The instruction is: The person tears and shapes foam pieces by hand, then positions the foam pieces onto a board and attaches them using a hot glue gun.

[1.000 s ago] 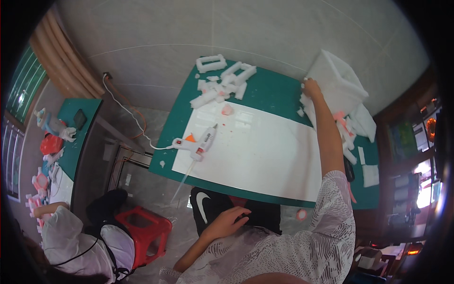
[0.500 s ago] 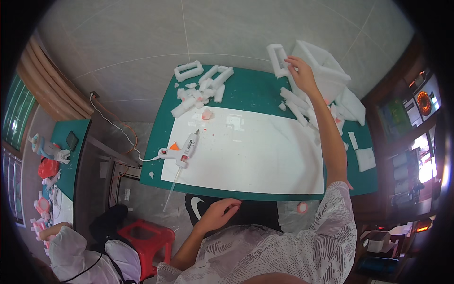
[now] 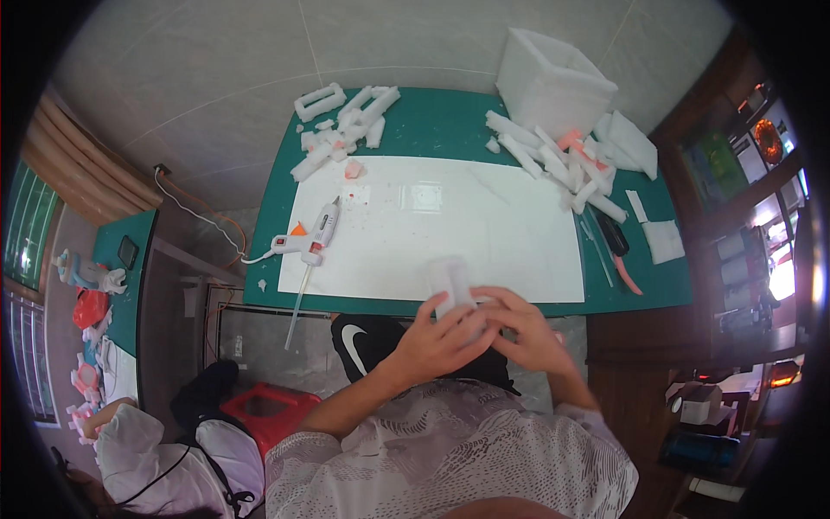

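Note:
A white foam frame (image 3: 448, 275), a small oblong ring with some motion blur, is held just over the front edge of the white board (image 3: 510, 242). My left hand (image 3: 441, 337) is closed round its lower end. My right hand (image 3: 523, 333) pinches the frame from the right, its fingertips next to the left hand's; the frame's near end is partly hidden by the fingers. On the board's left lies a white glue gun (image 3: 320, 238) with an orange part, its nozzle pointing away and a clear glue stick sticking out at the back.
Foam frames and scraps (image 3: 350, 125) lie at the back left. A white foam box (image 3: 549, 86) stands at the back right, with foam strips (image 3: 553, 160) before it. A black and pink cutting tool (image 3: 616, 242) lies right of the board. A co-worker (image 3: 147, 458) is beside a red stool (image 3: 268, 411).
My right hand has brought the foam frame from beside the box at the back right to my front. My left hand has come up and closed on it too. The view has shifted.

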`<control>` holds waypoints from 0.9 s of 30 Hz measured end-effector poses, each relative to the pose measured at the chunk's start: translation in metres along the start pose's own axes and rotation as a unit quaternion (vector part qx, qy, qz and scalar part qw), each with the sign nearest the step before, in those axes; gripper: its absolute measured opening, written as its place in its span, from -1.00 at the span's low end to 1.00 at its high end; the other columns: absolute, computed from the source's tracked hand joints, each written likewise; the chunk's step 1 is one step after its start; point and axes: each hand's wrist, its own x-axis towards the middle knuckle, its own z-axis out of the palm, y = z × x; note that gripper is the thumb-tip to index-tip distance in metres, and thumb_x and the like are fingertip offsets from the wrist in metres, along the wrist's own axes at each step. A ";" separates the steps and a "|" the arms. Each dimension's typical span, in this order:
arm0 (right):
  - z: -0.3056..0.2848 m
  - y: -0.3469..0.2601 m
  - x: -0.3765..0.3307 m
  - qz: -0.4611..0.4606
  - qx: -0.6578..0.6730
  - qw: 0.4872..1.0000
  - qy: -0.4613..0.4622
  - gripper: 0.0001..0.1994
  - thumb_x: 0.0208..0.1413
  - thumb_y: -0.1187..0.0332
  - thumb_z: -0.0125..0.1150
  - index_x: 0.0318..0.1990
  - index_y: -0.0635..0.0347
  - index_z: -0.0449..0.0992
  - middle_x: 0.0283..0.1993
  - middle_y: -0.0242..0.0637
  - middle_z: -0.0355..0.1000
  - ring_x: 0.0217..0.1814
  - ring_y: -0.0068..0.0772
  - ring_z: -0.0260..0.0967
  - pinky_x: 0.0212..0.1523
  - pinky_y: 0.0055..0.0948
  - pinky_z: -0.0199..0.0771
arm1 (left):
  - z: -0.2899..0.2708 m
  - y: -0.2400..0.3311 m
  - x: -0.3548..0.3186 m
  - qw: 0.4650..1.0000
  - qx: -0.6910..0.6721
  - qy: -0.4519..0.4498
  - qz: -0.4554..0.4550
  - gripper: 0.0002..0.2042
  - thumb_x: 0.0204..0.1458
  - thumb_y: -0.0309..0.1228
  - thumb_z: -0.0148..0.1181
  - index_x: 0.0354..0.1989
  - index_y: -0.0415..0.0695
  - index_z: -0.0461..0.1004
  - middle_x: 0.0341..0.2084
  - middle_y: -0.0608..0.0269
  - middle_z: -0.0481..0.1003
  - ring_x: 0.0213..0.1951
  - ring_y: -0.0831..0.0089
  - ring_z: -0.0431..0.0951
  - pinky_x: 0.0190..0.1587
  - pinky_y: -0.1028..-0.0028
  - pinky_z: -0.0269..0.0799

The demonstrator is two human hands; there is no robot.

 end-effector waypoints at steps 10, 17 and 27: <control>0.036 0.003 -0.025 -0.036 0.082 0.996 0.027 -0.81 0.04 0.32 0.29 -0.24 0.19 0.49 0.03 -0.13 0.34 0.02 -0.12 0.34 0.05 -0.27 0.30 | -0.007 0.028 -0.034 0.923 -0.332 0.016 -0.193 -0.63 -0.29 -0.46 0.53 -0.27 -0.20 0.51 -0.39 0.17 0.48 -0.34 0.25 0.49 -0.18 0.30 0.42; 0.055 -0.008 0.007 0.040 0.243 0.961 -0.126 -0.79 0.07 0.27 0.27 -0.23 0.21 0.49 -0.22 -0.20 0.47 -0.11 -0.14 0.38 -0.10 -0.29 0.34 | -0.029 0.038 -0.080 0.837 -0.382 0.115 -0.374 -0.65 -0.20 -0.39 0.50 -0.29 -0.23 0.47 -0.38 0.16 0.50 -0.32 0.38 0.49 -0.25 0.44 0.40; 0.068 -0.001 -0.033 0.025 0.098 0.990 -0.100 -0.78 -0.01 0.24 0.25 -0.33 0.21 0.50 -0.35 -0.17 0.47 -0.26 -0.05 0.41 -0.21 -0.20 0.38 | -0.034 0.006 -0.061 0.801 -0.454 -0.246 -0.303 -0.79 -0.13 -0.41 0.44 -0.38 -0.21 0.54 -0.39 0.22 0.57 -0.24 0.31 0.55 0.03 0.33 0.36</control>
